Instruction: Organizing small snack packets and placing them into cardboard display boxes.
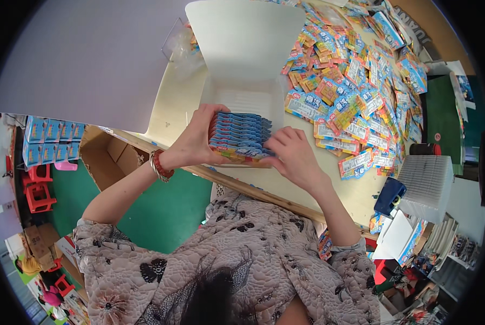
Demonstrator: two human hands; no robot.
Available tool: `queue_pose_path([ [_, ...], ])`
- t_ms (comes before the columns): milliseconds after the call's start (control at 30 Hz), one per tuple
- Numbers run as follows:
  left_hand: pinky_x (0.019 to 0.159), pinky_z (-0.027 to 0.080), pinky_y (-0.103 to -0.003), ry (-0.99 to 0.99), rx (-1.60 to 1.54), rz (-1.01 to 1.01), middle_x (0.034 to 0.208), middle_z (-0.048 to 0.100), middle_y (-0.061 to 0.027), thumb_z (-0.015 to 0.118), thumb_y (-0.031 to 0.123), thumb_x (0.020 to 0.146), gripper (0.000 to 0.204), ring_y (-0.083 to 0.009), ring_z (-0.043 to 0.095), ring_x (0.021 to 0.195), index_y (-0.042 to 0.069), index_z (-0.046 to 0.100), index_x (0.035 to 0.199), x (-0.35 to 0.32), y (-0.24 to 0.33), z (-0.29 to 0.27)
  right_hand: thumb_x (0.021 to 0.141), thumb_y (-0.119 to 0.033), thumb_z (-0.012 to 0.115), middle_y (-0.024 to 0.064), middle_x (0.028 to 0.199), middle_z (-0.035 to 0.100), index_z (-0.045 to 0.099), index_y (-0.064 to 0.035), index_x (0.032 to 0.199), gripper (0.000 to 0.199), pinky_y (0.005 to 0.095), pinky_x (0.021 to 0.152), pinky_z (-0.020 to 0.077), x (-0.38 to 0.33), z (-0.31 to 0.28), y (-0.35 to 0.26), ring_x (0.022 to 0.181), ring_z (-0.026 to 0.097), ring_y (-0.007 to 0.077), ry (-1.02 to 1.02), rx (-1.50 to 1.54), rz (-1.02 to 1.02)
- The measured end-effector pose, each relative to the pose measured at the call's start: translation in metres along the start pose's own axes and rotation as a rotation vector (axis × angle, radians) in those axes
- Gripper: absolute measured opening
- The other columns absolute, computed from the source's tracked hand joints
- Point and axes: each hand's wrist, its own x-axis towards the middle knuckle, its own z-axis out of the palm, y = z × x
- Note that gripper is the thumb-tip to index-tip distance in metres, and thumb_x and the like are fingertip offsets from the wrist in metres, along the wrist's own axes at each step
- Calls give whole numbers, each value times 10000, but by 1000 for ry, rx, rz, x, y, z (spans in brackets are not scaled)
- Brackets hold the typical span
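A thick stack of flat, colourful packets [238, 131] with blue edges is held between my two hands at the near side of an open white box [242, 92]. My left hand [203, 135] grips the stack's left end, its thumb side up along the edge. On the other end my right hand [294, 154] closes with bent fingers. The box's tall white lid flap [245, 40] stands up behind it. What lies under the stack in the box is hidden.
Loose packets [345, 92] are heaped over the right of the cream table [172, 103]. A blue tape dispenser [389, 196] sits beside a stack of white trays [426, 181]. An open cardboard box [109, 154] stands left, below the table edge; red stools [39, 195] are further left.
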Motion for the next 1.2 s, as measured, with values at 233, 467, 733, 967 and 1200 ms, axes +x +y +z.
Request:
queue_pose_path([
  [233,926,446,-427,22,181,66,1191,417,-182,878,247,548,956,-360,462,1123,48,338,1311,0,9,10,764,-71,632,45,795,540,571,-99,825,91,434,939,370,-3,10,-3,908,553,217,-35,-312,-91],
  [467,964,437,-445,-114,370,7,1256,415,-244,782,508,689,1068,-405,473,1158,-21,199,1411,1,5,6,742,-23,577,53,786,569,610,-94,804,100,474,1054,330,8,6,-5,935,566,218,-159,-381,-96],
  [733,948,446,-438,-122,256,144,1230,440,-263,826,357,679,1020,-412,481,1137,1,210,1410,11,-8,3,764,-49,558,71,781,613,634,-91,827,108,456,1055,329,12,14,-21,914,587,230,-255,-513,-113],
  [967,921,462,-434,-85,569,-37,1162,458,-220,905,265,503,1081,-415,496,1113,47,291,1365,8,3,16,750,-126,635,78,730,636,674,-99,739,49,412,1056,321,19,21,-19,892,621,231,-425,-465,73],
  [1200,987,384,-417,-254,832,107,1141,538,-165,826,525,538,978,-346,555,1065,-8,426,1254,14,-5,7,768,-167,661,100,764,635,670,-67,722,110,447,936,389,8,17,-9,867,607,260,-347,-380,52],
])
